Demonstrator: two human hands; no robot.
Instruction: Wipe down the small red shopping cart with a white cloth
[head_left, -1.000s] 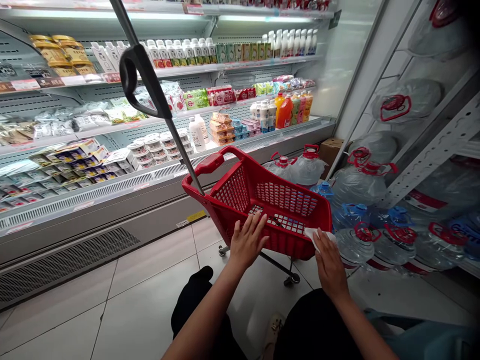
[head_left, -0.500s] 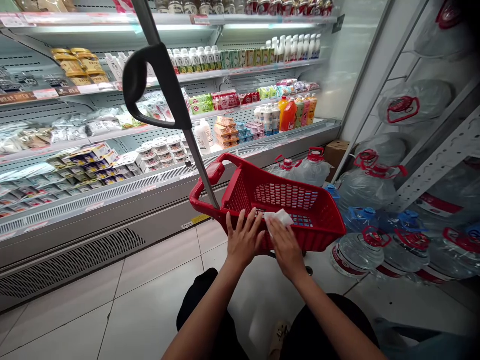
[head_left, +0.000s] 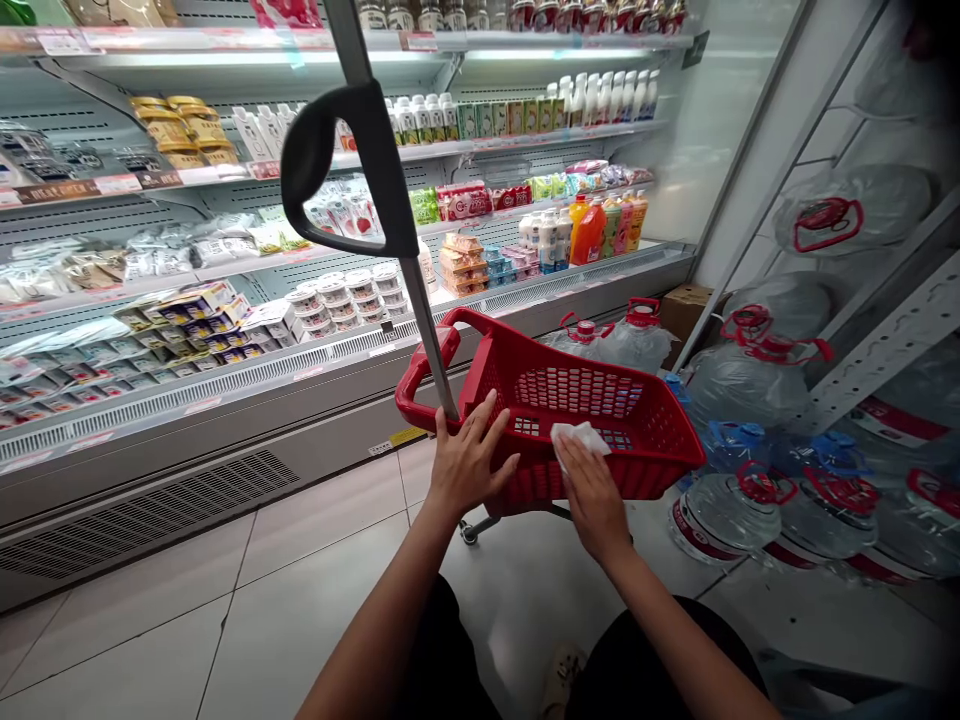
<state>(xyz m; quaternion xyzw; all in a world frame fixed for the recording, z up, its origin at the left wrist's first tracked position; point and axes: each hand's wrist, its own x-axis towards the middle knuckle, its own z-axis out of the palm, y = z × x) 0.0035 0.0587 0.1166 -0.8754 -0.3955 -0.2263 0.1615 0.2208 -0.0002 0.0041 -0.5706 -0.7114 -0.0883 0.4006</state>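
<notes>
Left hand [head_left: 469, 458] and right hand [head_left: 594, 498] are bare, as are both forearms [head_left: 386, 615]. Legs are covered by black trousers [head_left: 660, 660]. One light-coloured shoe [head_left: 559, 682] shows between the knees.

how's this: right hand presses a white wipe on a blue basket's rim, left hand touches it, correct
Not quite: the head view shows the basket is red, not blue. The right hand presses the white wipe on its rim and the left hand touches it.

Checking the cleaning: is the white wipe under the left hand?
No, the white wipe lies under the right hand on the red basket; the left hand is bare.
</notes>
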